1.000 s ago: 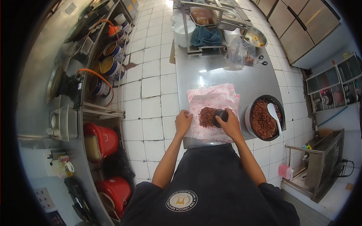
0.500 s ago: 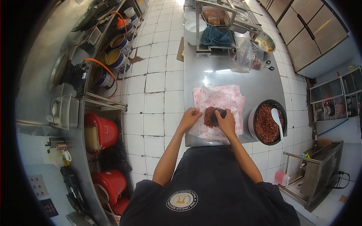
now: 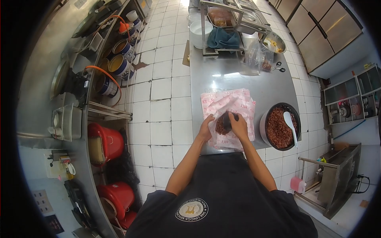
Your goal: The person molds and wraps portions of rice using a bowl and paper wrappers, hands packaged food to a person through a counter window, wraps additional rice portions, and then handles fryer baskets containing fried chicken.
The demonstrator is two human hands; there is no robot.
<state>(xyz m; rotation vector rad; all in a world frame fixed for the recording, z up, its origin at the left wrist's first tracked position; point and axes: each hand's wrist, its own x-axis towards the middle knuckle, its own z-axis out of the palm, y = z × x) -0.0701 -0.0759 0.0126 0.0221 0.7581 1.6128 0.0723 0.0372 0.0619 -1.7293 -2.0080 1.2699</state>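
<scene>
Pink-printed white wrapping paper [image 3: 243, 99] lies in a stack on the steel table, its left side lifted and folding inward. My left hand [image 3: 205, 129] is closed on that raised left edge. On the paper sits a mound of reddish-brown rice [image 3: 220, 127]. A small black bowl [image 3: 227, 121] is tilted against the right side of the mound, and my right hand [image 3: 239, 127] is closed around it. To the right stands a black-rimmed pot [image 3: 263, 129] of the same rice, with a white rice paddle [image 3: 290, 123] lying on top.
Farther up the steel table [image 3: 222, 81] are a plastic bag [image 3: 253, 57], scissors [image 3: 280, 66], a metal bowl [image 3: 282, 48] of food and a rack with a teal cloth [image 3: 223, 38]. Shelving with tins [image 3: 119, 65] and red buckets [image 3: 105, 143] runs along the left.
My left hand has taken hold of the paper's left edge and raised it toward the rice. My right hand has tilted the black bowl beside the mound. The view has shifted slightly.
</scene>
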